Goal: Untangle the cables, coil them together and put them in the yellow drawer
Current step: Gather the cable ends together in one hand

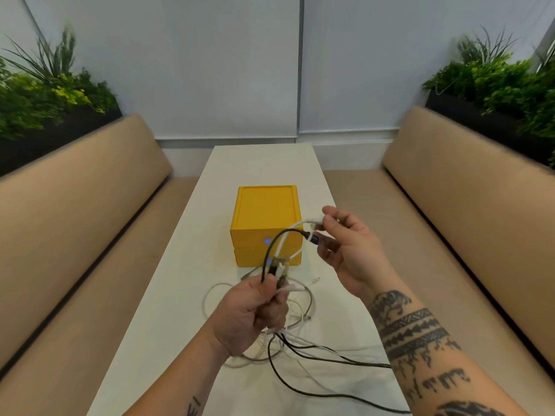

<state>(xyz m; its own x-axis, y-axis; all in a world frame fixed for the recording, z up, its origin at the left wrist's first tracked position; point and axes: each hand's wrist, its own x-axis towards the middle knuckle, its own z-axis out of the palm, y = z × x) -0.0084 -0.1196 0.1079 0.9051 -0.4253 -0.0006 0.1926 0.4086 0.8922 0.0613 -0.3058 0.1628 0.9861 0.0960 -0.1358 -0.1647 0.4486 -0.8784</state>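
Cables (295, 331) half gathered, yellow drawer (264, 211) shut beyond the hands

Clamped round a bunch of black and white cable ends is the left hand (252, 310). The right hand (351, 244), raised apart from it, pinches a white plug (313, 220) and a black plug (310, 237) in its fingers. Below both hands loose loops lie crossed on the surface (261, 163), and a black cable (300, 388) trails under the right forearm. Pulling the two hands further apart would likely cinch those crossings into a knot, or drag the heap toward the near edge. The drawer box stands just past the hands with both fronts closed, so its contents are hidden.
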